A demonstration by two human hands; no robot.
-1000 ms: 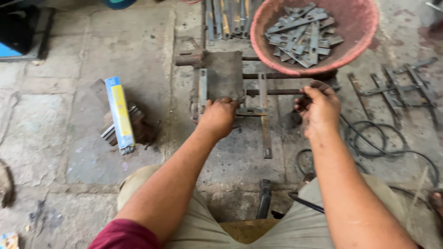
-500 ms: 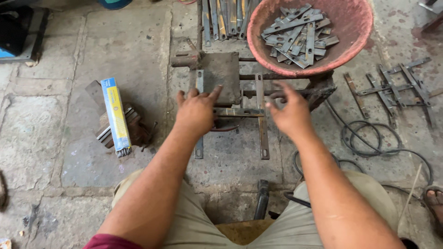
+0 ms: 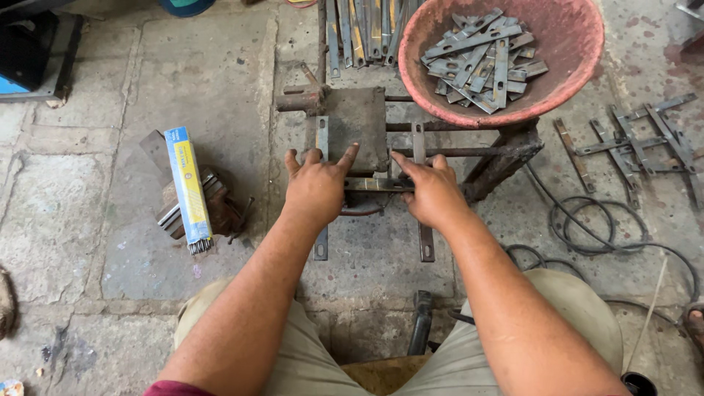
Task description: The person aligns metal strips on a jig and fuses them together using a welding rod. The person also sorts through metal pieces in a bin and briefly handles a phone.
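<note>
Head view, landmark: rusty jig (image 3: 411, 150) on the stone floor. Left hand (image 3: 317, 189) laid palm down at the jig's near left edge, fingers spread and nearly straight, tips touching the steel block (image 3: 358, 126); nothing gripped. Right hand (image 3: 433, 192) laid at the jig's near right edge, fingers extended and close together, pressing on the cross strip (image 3: 374, 184) that spans between both hands; no closed grip visible. Cross strip lying flat across two upright strips, left strip (image 3: 321, 242) and right strip (image 3: 425, 238), both projecting from the jig toward the knees. Red basin (image 3: 579, 55) of cut flat pieces resting on the jig's far right corner. Bundle of long bars (image 3: 363, 29) just beyond the jig. Electrode box (image 3: 188, 187) well left of the jig, lying on scrap metal. Welded frames (image 3: 634, 143) and black cable (image 3: 587, 227) right of the jig.
</note>
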